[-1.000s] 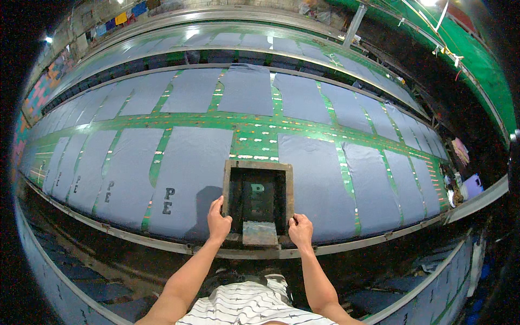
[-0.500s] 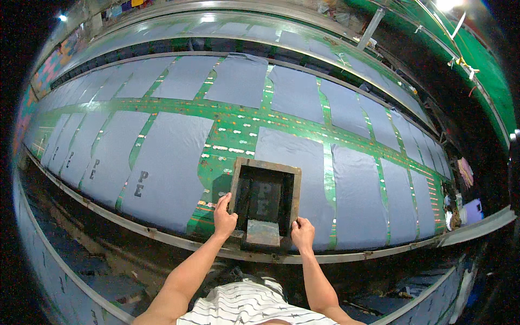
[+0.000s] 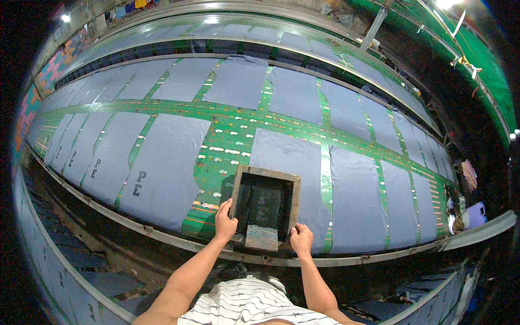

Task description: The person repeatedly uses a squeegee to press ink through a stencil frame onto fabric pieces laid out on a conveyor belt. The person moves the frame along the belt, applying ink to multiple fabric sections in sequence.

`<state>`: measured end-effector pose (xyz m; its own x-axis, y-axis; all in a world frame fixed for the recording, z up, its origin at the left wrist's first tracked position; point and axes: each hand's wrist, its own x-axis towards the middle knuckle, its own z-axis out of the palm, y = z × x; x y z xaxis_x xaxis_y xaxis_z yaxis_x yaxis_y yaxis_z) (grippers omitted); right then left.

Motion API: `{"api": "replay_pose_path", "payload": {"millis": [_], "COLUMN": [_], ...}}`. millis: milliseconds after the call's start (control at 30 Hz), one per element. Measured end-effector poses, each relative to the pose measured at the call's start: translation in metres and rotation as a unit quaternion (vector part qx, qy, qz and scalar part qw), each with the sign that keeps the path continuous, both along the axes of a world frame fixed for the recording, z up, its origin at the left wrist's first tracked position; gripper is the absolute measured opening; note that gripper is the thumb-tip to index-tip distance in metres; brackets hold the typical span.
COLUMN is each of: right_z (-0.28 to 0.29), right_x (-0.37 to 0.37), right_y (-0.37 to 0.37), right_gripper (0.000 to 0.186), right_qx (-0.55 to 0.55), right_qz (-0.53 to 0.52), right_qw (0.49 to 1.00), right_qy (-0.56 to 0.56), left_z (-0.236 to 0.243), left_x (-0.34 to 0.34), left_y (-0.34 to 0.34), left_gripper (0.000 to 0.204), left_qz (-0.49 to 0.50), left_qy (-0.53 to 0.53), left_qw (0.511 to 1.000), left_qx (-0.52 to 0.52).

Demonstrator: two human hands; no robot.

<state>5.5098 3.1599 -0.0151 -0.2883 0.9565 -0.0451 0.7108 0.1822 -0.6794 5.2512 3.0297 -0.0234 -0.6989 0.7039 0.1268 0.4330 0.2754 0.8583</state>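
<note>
Both of my hands are at a small, dark-rimmed screen printing frame (image 3: 296, 197) above the near edge of a blue-grey fabric panel (image 3: 287, 151). My left hand (image 3: 226, 222) is closed around its left side. At its lower right corner, my right hand (image 3: 301, 239) has its fingers curled in on the edge. Faint letter shapes show on the dark mesh inside. A flat grey-brown slab (image 3: 262, 237) rests across the near end of the frame. The frame hides part of the panel beneath.
A long green table (image 3: 230, 130) carries two rows of blue-grey panels. Panels on the left, such as the large one (image 3: 168, 157), bear black letters. A metal rail (image 3: 325, 261) runs along the near edge. Another panel-covered table (image 3: 233, 30) stands behind. A purple container (image 3: 475, 211) sits far right.
The frame has shifted slightly toward me, with both hands staying at its sides. The letter shapes inside look fainter. The whole view has shifted a little.
</note>
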Motion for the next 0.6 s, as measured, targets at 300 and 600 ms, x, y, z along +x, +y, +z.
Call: {"api": "replay_pose_path", "payload": {"millis": [300, 600], "right_z": [0.009, -0.006], "right_x": [0.005, 0.01], "right_y": [-0.011, -0.014], "right_gripper": [0.024, 0.027], "right_qx": [-0.028, -0.019], "right_qz": [0.006, -0.006], "right_qw": [0.998, 0.999], "right_qy": [-0.056, -0.034], "left_z": [-0.001, -0.006], "left_x": [0.007, 0.007], "left_y": [-0.008, -0.013], "left_gripper": [0.07, 0.07], "left_qz": [0.009, -0.005], "left_qy": [0.001, -0.014], "left_qw": [1.0, 1.0], "left_qx": [-0.009, -0.016]}}
